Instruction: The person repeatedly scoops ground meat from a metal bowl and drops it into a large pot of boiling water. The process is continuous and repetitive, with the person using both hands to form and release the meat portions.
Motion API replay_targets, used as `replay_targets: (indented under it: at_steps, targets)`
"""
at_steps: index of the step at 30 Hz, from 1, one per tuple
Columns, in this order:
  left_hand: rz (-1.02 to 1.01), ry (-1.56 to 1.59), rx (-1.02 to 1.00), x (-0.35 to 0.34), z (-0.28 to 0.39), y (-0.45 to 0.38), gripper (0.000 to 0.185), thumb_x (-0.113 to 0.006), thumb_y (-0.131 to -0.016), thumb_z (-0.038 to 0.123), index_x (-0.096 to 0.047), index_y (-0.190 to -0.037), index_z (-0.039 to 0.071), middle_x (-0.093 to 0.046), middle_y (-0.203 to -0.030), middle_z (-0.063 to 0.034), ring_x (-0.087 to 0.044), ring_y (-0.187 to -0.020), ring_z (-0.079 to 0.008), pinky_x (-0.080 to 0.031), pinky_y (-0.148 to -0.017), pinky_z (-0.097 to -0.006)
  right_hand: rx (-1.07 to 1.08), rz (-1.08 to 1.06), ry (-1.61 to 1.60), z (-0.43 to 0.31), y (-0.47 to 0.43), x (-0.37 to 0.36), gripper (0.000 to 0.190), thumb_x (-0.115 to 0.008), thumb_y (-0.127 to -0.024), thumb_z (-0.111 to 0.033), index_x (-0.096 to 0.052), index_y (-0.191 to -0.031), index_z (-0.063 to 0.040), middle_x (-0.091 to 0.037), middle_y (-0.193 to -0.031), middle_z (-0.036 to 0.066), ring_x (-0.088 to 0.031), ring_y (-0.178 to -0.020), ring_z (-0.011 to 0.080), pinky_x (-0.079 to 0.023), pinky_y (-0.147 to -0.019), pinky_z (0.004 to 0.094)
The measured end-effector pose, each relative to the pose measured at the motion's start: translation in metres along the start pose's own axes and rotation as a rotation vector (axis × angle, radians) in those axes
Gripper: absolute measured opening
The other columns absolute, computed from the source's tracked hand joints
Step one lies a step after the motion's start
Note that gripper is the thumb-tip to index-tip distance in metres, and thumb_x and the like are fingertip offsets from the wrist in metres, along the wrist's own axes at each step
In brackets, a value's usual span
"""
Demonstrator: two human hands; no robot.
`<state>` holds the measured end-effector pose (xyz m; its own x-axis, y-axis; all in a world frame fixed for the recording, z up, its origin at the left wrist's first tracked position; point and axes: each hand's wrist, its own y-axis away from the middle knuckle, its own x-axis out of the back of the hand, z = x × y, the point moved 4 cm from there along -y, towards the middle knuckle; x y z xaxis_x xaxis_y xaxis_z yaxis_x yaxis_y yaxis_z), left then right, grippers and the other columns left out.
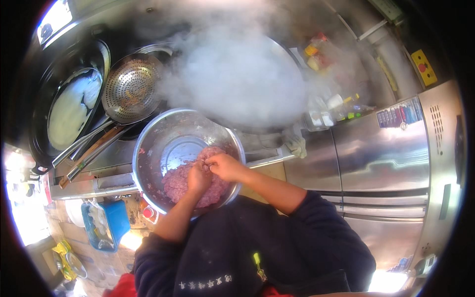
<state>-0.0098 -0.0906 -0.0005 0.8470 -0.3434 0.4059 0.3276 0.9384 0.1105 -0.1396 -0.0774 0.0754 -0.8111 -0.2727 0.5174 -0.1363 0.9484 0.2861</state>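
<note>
A wide steel bowl (141, 156) is tilted in front of me. A mound of pink minced meat (178, 185) lies on the side of it nearest my body. My left hand (199, 179) is curled around some of the meat, its thumb side up. Touching it from the right is my right hand (225, 167), with fingers bent and drawn together above the mound. Whether meat sits between the right fingertips is hidden. Meat shows beyond both hands, and smears cling to the bowl's inner wall.
Thick steam rises from a large wok (293, 55) just beyond the bowl. A perforated strainer (131, 87) rests left of it, handles toward me, beside a black pan (39, 122) with pale liquid. Steel refrigerator doors (386, 156) stand right. A blue bin (118, 222) is lower left.
</note>
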Motion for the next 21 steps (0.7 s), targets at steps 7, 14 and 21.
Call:
replay_targets:
  at_steps: [7,14,21]
  targets:
    - [-0.179,-0.243,-0.009,0.000,0.001,0.000,0.029,-0.069,-0.080,0.026,-0.065,-0.096,0.001,-0.069,-0.082,-0.0250,-0.067,-0.082,-0.0446,-0.052,-0.071,-0.0520,0.024,-0.073,-0.161,-0.002,0.007,-0.012,0.013,-0.060,-0.084,-0.002,-0.067,-0.093,0.004,-0.070,-0.087,0.011,-0.066,-0.080,0.0201,-0.052,-0.070,0.0347]
    - [-0.187,-0.270,-0.036,0.005,0.012,0.024,0.024,-0.065,-0.085,0.020,-0.065,-0.098,0.001,-0.068,-0.089,-0.0257,-0.066,-0.090,-0.0451,-0.052,-0.076,-0.0515,-0.157,-0.276,-1.390,0.024,0.031,0.005,0.026,-0.061,-0.088,0.000,-0.061,-0.114,0.000,-0.065,-0.098,0.004,-0.063,-0.079,0.0137,-0.051,-0.066,0.0280]
    - [-0.179,-0.007,-0.099,0.012,-0.019,0.015,0.036,-0.071,-0.084,0.018,-0.062,-0.112,-0.003,-0.067,-0.099,-0.0301,-0.066,-0.094,-0.0450,-0.052,-0.082,-0.0492,-0.141,-0.063,-1.355,-0.005,0.019,0.016,0.027,-0.060,-0.091,-0.001,-0.060,-0.118,-0.003,-0.066,-0.103,0.007,-0.067,-0.091,0.0199,-0.055,-0.077,0.0325]
